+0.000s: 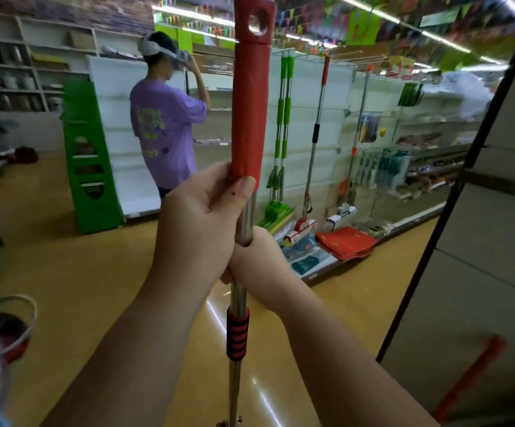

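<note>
Head camera, closest first: a mop pole (240,298) stands upright. The right hand (259,263) wraps its steel shaft above a ribbed collar (237,332). The left hand (201,220) grips just above, thumb on the red sleeve (250,103). Beyond, mops (284,118) hang along store shelving (336,97).

A person in a purple shirt (164,129) is standing beside a green display stand (91,167), while green-handled mops (283,118) are hanging against the white shelving (339,94) and red bags (347,241) are lying on its base.

Steel mop pole (244,217) — red sleeve on top, ribbed red collar lower — stands upright.
</note>
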A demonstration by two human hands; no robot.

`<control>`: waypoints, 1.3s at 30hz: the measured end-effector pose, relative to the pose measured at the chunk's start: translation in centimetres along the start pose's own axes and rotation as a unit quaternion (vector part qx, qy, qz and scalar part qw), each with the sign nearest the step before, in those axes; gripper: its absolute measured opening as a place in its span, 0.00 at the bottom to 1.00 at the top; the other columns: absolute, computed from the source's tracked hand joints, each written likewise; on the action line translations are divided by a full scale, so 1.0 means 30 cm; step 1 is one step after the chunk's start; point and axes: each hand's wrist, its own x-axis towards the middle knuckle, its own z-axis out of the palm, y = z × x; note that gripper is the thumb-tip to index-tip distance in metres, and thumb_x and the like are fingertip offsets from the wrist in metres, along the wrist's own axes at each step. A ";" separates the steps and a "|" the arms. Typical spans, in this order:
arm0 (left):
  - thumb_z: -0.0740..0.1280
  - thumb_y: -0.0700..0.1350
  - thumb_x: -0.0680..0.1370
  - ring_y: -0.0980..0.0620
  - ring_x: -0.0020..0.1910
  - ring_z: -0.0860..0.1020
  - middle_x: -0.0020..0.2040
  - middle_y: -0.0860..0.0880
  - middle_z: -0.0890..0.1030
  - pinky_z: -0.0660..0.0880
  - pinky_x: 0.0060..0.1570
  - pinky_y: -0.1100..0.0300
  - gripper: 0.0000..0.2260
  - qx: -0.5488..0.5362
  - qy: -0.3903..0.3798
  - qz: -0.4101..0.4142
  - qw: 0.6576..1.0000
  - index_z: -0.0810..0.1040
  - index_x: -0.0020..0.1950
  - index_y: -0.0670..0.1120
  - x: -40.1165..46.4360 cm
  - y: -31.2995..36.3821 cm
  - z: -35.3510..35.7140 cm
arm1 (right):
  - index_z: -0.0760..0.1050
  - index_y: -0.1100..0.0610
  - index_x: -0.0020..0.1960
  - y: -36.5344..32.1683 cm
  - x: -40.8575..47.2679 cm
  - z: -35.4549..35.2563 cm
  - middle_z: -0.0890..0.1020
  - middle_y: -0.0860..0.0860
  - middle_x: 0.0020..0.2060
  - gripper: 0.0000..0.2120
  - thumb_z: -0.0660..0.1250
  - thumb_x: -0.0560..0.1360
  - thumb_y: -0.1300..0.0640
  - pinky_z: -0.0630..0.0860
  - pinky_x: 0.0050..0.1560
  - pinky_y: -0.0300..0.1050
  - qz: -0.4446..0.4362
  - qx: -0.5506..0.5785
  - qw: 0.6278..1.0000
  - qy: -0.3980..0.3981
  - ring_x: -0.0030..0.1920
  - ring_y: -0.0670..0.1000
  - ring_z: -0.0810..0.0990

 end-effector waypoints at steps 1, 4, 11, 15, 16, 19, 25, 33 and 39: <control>0.68 0.49 0.81 0.64 0.51 0.84 0.50 0.61 0.87 0.79 0.51 0.61 0.09 -0.003 -0.003 0.008 1.000 0.82 0.56 0.63 0.061 -0.040 0.027 | 0.73 0.57 0.37 0.012 0.070 -0.026 0.75 0.52 0.28 0.07 0.64 0.74 0.59 0.75 0.36 0.47 -0.002 -0.001 1.000 0.007 0.29 0.50 0.76; 0.70 0.48 0.80 0.67 0.50 0.83 0.51 0.66 0.86 0.77 0.49 0.72 0.09 -0.026 -0.023 0.029 0.999 0.83 0.59 0.58 0.285 -0.211 0.136 | 0.73 0.59 0.39 0.088 0.332 -0.121 0.74 0.56 0.30 0.06 0.64 0.74 0.59 0.75 0.36 0.48 -0.004 -0.008 1.000 0.028 0.30 0.52 0.75; 0.72 0.47 0.78 0.66 0.51 0.84 0.47 0.64 0.86 0.78 0.52 0.67 0.11 -0.081 -0.117 0.030 0.989 0.80 0.50 0.65 0.787 -0.610 0.433 | 0.68 0.58 0.33 0.278 0.889 -0.366 0.71 0.55 0.27 0.12 0.63 0.75 0.59 0.72 0.32 0.45 0.013 -0.033 0.994 0.105 0.27 0.50 0.71; 0.71 0.51 0.78 0.71 0.49 0.82 0.46 0.68 0.85 0.75 0.45 0.77 0.08 -0.104 -0.166 0.029 0.980 0.80 0.52 0.65 1.035 -0.753 0.647 | 0.68 0.57 0.33 0.346 1.149 -0.561 0.72 0.55 0.28 0.12 0.62 0.74 0.57 0.73 0.33 0.47 0.029 -0.045 0.987 0.151 0.28 0.51 0.72; 0.71 0.51 0.78 0.71 0.48 0.82 0.46 0.67 0.85 0.74 0.44 0.79 0.08 -0.108 -0.172 0.031 0.979 0.81 0.55 0.63 1.085 -0.778 0.700 | 0.68 0.58 0.33 0.365 1.202 -0.609 0.72 0.56 0.28 0.11 0.62 0.73 0.56 0.73 0.34 0.48 0.029 -0.048 0.986 0.160 0.28 0.52 0.72; 0.72 0.49 0.78 0.73 0.47 0.81 0.45 0.67 0.84 0.72 0.43 0.81 0.09 -0.130 -0.184 0.041 0.974 0.81 0.57 0.60 1.264 -0.899 0.931 | 0.69 0.59 0.35 0.451 1.406 -0.811 0.72 0.55 0.27 0.11 0.62 0.73 0.54 0.74 0.33 0.47 0.038 -0.057 0.979 0.191 0.27 0.50 0.73; 0.72 0.50 0.77 0.69 0.47 0.83 0.45 0.65 0.86 0.77 0.45 0.75 0.09 -0.165 -0.216 0.014 0.962 0.82 0.56 0.59 1.554 -1.127 1.454 | 0.68 0.58 0.32 0.691 1.748 -1.273 0.69 0.53 0.26 0.14 0.61 0.76 0.63 0.70 0.25 0.39 0.046 -0.027 0.974 0.222 0.23 0.47 0.69; 0.74 0.52 0.75 0.65 0.44 0.85 0.44 0.64 0.87 0.80 0.45 0.67 0.06 -0.193 -0.234 -0.033 0.952 0.83 0.51 0.60 1.927 -1.310 2.099 | 0.70 0.50 0.28 0.889 2.138 -1.868 0.72 0.46 0.20 0.17 0.63 0.75 0.59 0.70 0.24 0.37 0.070 -0.065 0.958 0.270 0.21 0.45 0.71; 0.75 0.49 0.75 0.70 0.41 0.83 0.41 0.69 0.84 0.74 0.36 0.78 0.08 -0.219 -0.267 -0.025 0.938 0.80 0.43 0.62 2.172 -1.452 2.582 | 0.78 0.40 0.28 1.032 2.384 -2.298 0.80 0.43 0.24 0.13 0.65 0.71 0.47 0.72 0.26 0.32 0.069 -0.119 0.941 0.308 0.24 0.39 0.77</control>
